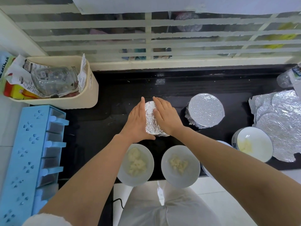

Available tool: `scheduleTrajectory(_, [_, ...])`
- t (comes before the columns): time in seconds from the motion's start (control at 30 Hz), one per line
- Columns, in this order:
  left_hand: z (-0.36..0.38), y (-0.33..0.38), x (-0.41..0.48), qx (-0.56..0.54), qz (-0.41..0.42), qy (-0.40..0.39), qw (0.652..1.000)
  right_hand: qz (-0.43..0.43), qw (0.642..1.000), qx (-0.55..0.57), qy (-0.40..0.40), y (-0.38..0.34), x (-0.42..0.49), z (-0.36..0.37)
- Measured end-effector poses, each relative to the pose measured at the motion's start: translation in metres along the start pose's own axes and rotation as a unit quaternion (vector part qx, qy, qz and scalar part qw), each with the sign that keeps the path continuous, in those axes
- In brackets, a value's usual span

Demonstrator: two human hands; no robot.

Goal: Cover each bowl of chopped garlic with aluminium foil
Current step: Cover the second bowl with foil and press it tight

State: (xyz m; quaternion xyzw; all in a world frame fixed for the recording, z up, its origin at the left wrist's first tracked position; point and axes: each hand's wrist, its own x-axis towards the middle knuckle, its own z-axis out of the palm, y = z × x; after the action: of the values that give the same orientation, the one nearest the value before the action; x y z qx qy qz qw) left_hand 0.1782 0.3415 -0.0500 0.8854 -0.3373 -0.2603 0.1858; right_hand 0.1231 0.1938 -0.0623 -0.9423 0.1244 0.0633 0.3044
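Note:
A foil-wrapped bowl [152,119] sits mid-counter. My left hand [137,121] presses flat against its left side and my right hand [167,117] lies over its right side and top, fingers together. To the right stands a second bowl [206,110] fully covered with smooth foil. Near the front edge two white bowls of chopped garlic stand uncovered, one at the left [136,163], one at the right [180,166]. Another uncovered garlic bowl [253,144] stands at the right, resting on loose sheets of aluminium foil [280,121]. My right forearm hides part of one more bowl [224,142].
A cream bin [91,92] with a glass jar and paper stands at the back left. A blue seasoning rack [31,152] runs along the left. A plastic bottle [288,77] lies at the back right. A window with white bars rises behind the black counter [114,88].

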Motion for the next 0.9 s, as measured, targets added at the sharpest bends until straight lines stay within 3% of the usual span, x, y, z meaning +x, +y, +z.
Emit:
scheduleTrajectory(0.1, [-0.003, -0.007, -0.004, 0.024, -0.012, -0.005, 1.0, 0.001, 1.0, 0.007, -0.006, -0.001, 0.001, -0.002])
scheduleTrajectory(0.27, [-0.021, -0.032, -0.017, -0.012, -0.052, -0.109, 0.993, 0.014, 0.999, 0.016, -0.028, -0.003, 0.003, -0.005])
scheduleTrajectory(0.37, [-0.03, -0.021, -0.014, -0.138, -0.096, -0.02, 0.985, 0.017, 0.999, 0.018, -0.033, -0.004, 0.002, -0.005])
scheduleTrajectory(0.5, [-0.021, 0.02, 0.001, -0.292, -0.148, 0.115, 0.938, 0.017, 0.999, 0.02, -0.034, -0.004, 0.001, -0.005])
scheduleTrajectory(0.7, [0.016, 0.042, 0.018, -0.286, -0.232, 0.179, 0.912, 0.025, 0.999, 0.031, -0.033, -0.002, 0.002, -0.003])
scheduleTrajectory(0.9, [0.025, 0.034, 0.024, -0.284, -0.226, 0.26, 0.895, 0.035, 0.998, 0.046, -0.026, -0.004, 0.004, -0.004])
